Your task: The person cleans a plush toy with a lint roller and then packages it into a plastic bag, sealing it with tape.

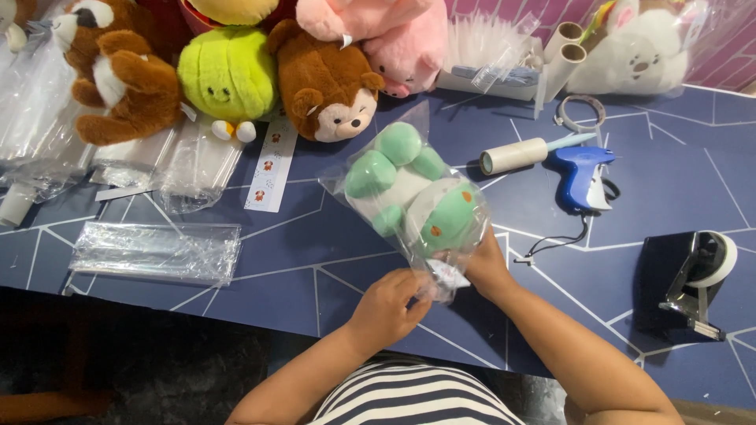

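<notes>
Green-and-white plush (pixel 409 193) inside a clear bag (pixel 358 177), lying on the blue table (pixel 299 267) near its front edge, tilted with the green head toward the hands and the feet pointing away toward the toy row. Left hand (pixel 387 305) closed in a pinch on the bag's open end, just below the plush head, fingers bunched around crumpled plastic and a small white tag (pixel 447 274). Right hand (pixel 482 264) pressed against the bag's lower right side, partly hidden behind the plush; how far closed there, cannot tell. Plush itself just above and between both hands, touching the right, a little beyond the left's pinch. Behind it, a brown monkey plush (pixel 331 86) and a lime round plush (pixel 227 72). To the right, well apart, a lint roller (pixel 516 155), a blue tagging gun (pixel 581 175) and a black tape dispenser (pixel 689 279). To the left, a flat stack of clear bags (pixel 153 252).
</notes>
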